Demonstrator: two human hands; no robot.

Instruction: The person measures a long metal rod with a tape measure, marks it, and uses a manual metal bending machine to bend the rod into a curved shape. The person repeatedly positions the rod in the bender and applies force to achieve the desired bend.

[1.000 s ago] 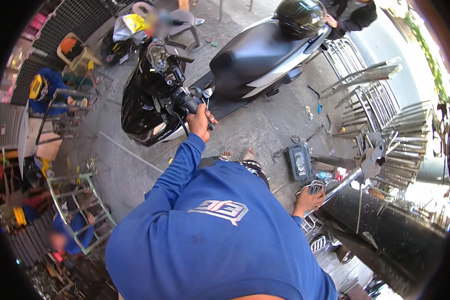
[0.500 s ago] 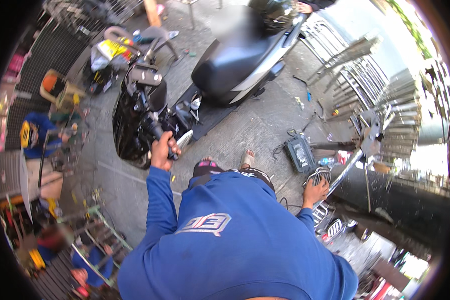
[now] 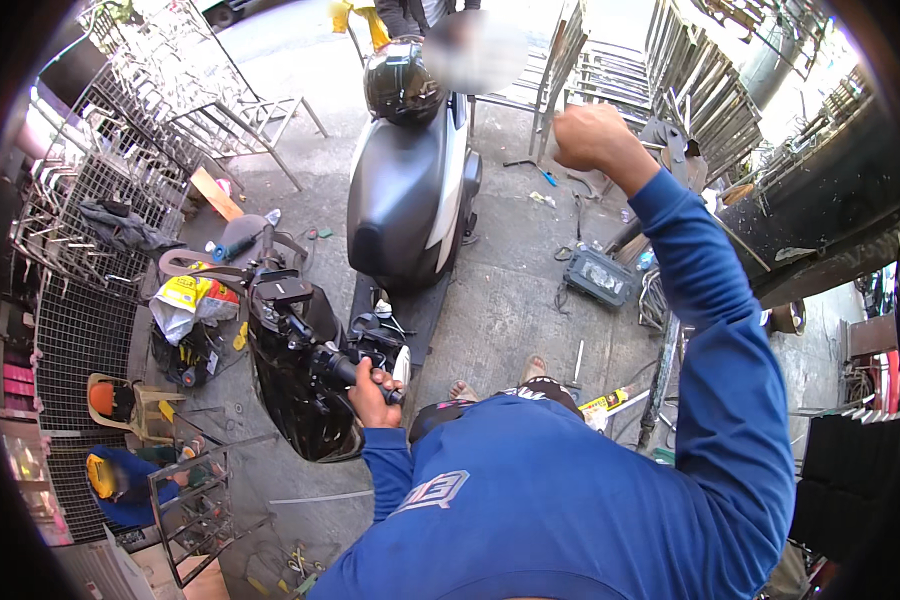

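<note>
Yellow-white bag (image 3: 195, 300), perhaps packaging, beside scooter (image 3: 410, 190).

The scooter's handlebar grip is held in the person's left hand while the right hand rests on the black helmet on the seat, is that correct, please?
Not quite. The left hand does hold the scooter's handlebar grip, but the head view shows the right hand raised in a fist in the air, clear of the black helmet on the seat.
</note>
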